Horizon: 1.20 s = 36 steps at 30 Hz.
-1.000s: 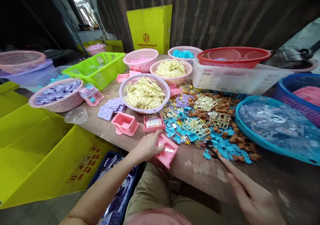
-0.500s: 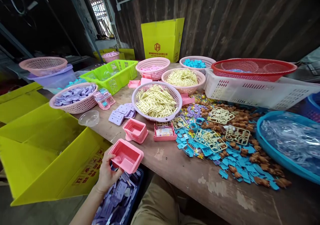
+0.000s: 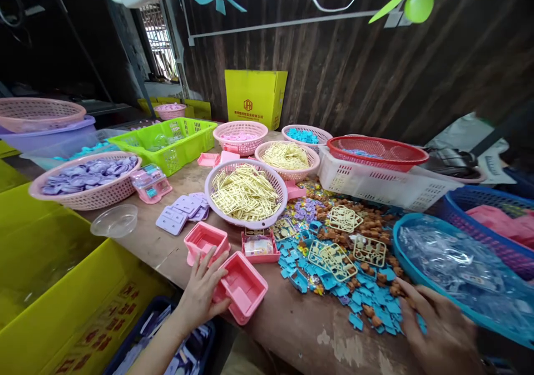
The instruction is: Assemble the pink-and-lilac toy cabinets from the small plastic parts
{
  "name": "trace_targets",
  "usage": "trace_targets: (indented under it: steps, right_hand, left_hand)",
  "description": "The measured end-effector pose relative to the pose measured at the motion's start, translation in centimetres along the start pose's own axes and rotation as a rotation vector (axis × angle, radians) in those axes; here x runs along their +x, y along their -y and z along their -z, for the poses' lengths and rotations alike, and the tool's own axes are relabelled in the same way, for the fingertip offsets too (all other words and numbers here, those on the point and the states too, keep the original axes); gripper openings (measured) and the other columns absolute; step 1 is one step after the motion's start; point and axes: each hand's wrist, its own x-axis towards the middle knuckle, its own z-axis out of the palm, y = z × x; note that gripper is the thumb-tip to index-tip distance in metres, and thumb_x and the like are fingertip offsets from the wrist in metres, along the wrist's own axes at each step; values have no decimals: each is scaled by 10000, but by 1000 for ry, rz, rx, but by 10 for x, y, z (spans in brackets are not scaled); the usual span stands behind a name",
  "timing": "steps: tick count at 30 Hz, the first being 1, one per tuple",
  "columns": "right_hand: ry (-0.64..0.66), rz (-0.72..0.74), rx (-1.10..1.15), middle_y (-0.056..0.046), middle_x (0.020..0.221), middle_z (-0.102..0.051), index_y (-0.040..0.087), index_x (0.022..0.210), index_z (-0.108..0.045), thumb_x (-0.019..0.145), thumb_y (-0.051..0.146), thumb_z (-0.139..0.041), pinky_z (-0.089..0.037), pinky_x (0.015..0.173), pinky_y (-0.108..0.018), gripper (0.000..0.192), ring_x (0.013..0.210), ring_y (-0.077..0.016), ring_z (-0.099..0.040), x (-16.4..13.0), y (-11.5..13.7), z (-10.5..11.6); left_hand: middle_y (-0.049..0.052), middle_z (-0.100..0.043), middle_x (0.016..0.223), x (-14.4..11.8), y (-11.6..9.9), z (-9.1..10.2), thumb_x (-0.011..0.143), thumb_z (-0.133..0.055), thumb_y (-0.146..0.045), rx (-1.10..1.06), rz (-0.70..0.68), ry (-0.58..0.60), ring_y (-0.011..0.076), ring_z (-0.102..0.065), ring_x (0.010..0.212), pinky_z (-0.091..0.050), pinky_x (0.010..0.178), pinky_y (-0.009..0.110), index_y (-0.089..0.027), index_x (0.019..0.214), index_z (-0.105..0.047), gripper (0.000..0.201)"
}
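My left hand (image 3: 203,289) grips the left end of a pink plastic box (image 3: 244,286), thumb below and fingers above, at the table's front edge. The box's hollow side faces up. Just behind it is a second pink box (image 3: 205,240), close to my fingertips. A shallow pink tray (image 3: 261,247) with a small packet in it lies to the right. My right hand (image 3: 438,325) is open, fingers apart and somewhat blurred, over the right edge of a heap of blue plastic pieces (image 3: 367,297) and small brown figures (image 3: 375,230). I see nothing held in it.
Purple panels (image 3: 183,211) lie beside a basket of cream-coloured sprues (image 3: 246,194). A clear bowl (image 3: 114,222) stands left of them. A blue basin (image 3: 463,258) of clear plastic parts borders the heap. A yellow carton (image 3: 83,308) stands at the table's left. Fans hang above.
My left hand has moved right with the pink box, bringing it over the table edge. My right hand has come into view at the heap. The camera view has tilted up and turned right.
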Motion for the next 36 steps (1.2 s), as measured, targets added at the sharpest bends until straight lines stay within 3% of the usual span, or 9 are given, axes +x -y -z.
trace_targets:
  steps: [3,6,9,16,21,25,32,34,36]
  right_hand:
    - [54,75,-29,-121,973,-611,201,1128,-585,876,221,-411,-413,764,-383,307,912,-262,-573,64,18,-41]
    - [326,9,-15,-146,1144,-586,177,1146,-582,870,158,-340,-403,810,-401,368,1027,-274,-533,128,34,-85]
    - [405,30,0,-128,1286,-509,152,1238,-519,857,112,-324,-404,810,-365,429,1031,-244,-526,178,48,-130]
    - [464,20,62,-85,1000,-616,124,906,-653,855,109,-403,-389,689,-245,255,753,-112,-560,225,57,-192]
    - [346,50,82,-10,736,-556,141,776,-621,916,227,-354,-304,525,-214,314,583,-76,-507,219,37,-158]
    - [281,86,68,-41,788,-571,169,832,-598,915,207,-353,-328,536,-232,262,664,-131,-538,183,45,-92]
    - [251,509,250,-56,858,-649,196,959,-603,861,34,-313,-438,650,-278,347,725,-165,-560,80,101,9]
    - [225,487,329,-47,956,-642,231,1116,-566,863,63,-377,-460,708,-275,357,777,-158,-576,56,104,20]
    - [138,264,437,-62,1152,-567,278,1284,-440,859,148,-487,-477,774,-283,448,926,-172,-572,37,102,20]
  left_hand:
    - [155,-476,1335,7,10,1,729,-593,-263,106,-50,51,352,-135,1372,-123,1057,605,-163,1228,-432,533]
    - [125,-538,1280,6,18,-1,697,-587,-261,155,-78,33,315,-300,1314,-168,1080,506,-163,1191,-497,512]
    - [119,-607,1184,0,29,-4,704,-581,-299,221,-112,-27,278,-450,1187,-218,1064,443,-159,1141,-545,460]
    - [105,-609,1184,-2,48,4,756,-592,-410,277,-14,11,279,-445,1192,-197,1066,440,-188,1173,-540,475]
    - [177,-467,1323,2,20,10,748,-534,-597,138,32,-90,353,-289,1313,-118,1064,583,-185,1354,-336,759]
    - [135,-481,1280,21,-43,-3,825,-547,-399,-354,39,-243,272,-411,1246,-362,1009,441,-236,1359,-307,608]
    - [137,-384,1379,92,-132,-42,762,-582,-512,-1605,920,-143,247,-491,1175,-436,936,361,-247,1385,-150,803]
    - [111,-512,1264,105,-142,-43,730,-629,-416,-1762,1105,-184,222,-552,1081,-451,882,315,-211,1301,-324,678]
    - [77,-635,1023,110,-151,-40,682,-644,-350,-1844,1279,-141,186,-614,861,-477,743,272,-163,1103,-506,481]
